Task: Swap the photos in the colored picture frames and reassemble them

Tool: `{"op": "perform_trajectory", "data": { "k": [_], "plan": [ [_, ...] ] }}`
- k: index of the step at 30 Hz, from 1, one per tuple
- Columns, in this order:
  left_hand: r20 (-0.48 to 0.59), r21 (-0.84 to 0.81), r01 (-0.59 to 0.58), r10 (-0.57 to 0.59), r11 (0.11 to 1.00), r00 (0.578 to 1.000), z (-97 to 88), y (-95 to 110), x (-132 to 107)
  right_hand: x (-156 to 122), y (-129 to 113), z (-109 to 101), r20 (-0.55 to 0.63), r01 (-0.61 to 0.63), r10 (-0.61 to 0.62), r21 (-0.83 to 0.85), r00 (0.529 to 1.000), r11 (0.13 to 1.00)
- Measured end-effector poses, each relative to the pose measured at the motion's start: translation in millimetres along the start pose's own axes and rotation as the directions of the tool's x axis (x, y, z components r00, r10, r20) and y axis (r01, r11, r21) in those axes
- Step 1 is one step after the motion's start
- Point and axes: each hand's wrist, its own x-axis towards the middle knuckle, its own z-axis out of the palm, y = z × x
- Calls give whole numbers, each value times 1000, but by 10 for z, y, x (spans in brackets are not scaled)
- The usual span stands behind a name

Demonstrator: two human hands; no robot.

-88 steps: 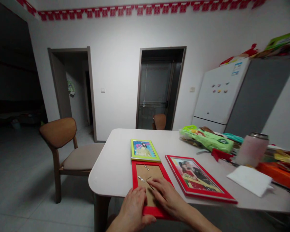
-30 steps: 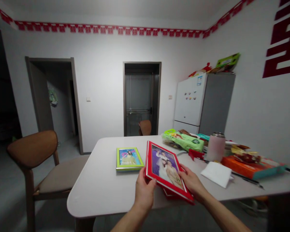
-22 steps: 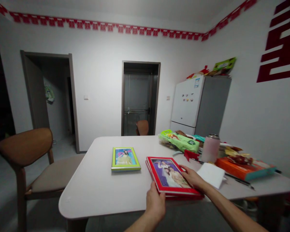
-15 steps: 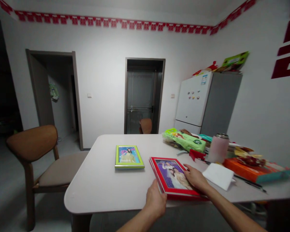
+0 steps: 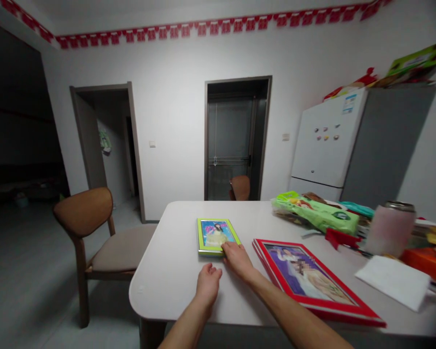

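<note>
Lime-green, the picture frame (image 5: 224,235) lay on the worktop (image 5: 163,278) just beyond the hands, long axis apparently running away, its near right corner touched by the nearer right hand (image 5: 237,260), grip unclear, while the left hand (image 5: 208,282) hung apart, loosely half-curled, holding nothing.

A home dining area, with refrigerator (image 5: 329,138), table (image 5: 167,271) and wooden chair (image 5: 83,213)

Dim, soft light falls across the wall (image 5: 178,121), the far left sinks into near-black, and wide-angle distortion slants the fridge (image 5: 325,160) at right.
</note>
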Motion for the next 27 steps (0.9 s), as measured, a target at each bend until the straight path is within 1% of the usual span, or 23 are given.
{"op": "perform_trajectory", "data": {
  "k": [3, 6, 8, 10, 12, 13, 15, 16, 17, 18, 19, 21, 22, 23, 24, 25, 27],
  "plan": [
    [-2, -153, -19, 19, 988, 1000, -26, -4, -4, -134, -101, -69, 39, 62, -62, -2, 997, 998],
    [-62, -292, -114, 100, 950, 993, -17, 16, -53, -390, -293, -172, 57, 120, -124, 56, 991, 991],
    [-131, -348, -211, 176, 913, 976, 0, 50, -128, -557, -425, -255, 42, 115, -125, 179, 991, 977],
    [-180, -361, -290, 240, 886, 954, 11, 107, -244, -674, -522, -349, 17, 83, -96, 356, 995, 931],
    [-198, -346, -333, 279, 877, 940, 13, 192, -400, -738, -574, -450, 4, 28, -37, 543, 999, 840],
    [-200, -326, -354, 302, 877, 932, 11, 242, -491, -757, -586, -504, 4, -3, 1, 637, 1000, 771],
    [-158, -221, -428, 400, 877, 903, 6, 342, -688, -793, -593, -614, 23, -80, 105, 807, 994, 586],
    [-107, -136, -481, 470, 866, 876, 4, 384, -786, -818, -592, -670, 43, -119, 167, 872, 985, 474],
    [-34, -34, -543, 542, 839, 840, 2, 415, -877, -851, -588, -723, 71, -149, 222, 922, 972, 356],
    [57, 77, -607, 604, 791, 795, -1, 430, -958, -890, -582, -772, 108, -174, 268, 956, 957, 237],
    [152, 185, -667, 649, 722, 745, -6, 428, -1025, -936, -573, -816, 149, -194, 298, 973, 943, 126],
    [326, 366, -761, 692, 536, 644, -22, 372, -1112, -1033, -543, -879, 216, -210, 303, 976, 928, -52],
    [411, 438, -796, 694, 418, 591, -33, 321, -1133, -1078, -521, -896, 238, -214, 288, 970, 928, -113],
    [488, 495, -818, 684, 294, 542, -46, 258, -1143, -1117, -497, -904, 255, -220, 274, 963, 927, -153],
    [554, 538, -826, 667, 170, 498, -59, 189, -1144, -1149, -470, -903, 273, -232, 264, 957, 925, -175],
    [604, 571, -820, 651, 49, 459, -72, 115, -1139, -1174, -443, -895, 291, -250, 257, 951, 921, -181],
    [661, 618, -768, 638, -166, 394, -94, -30, -1118, -1200, -392, -863, 332, -304, 242, 941, 912, -148]
  ]
}}
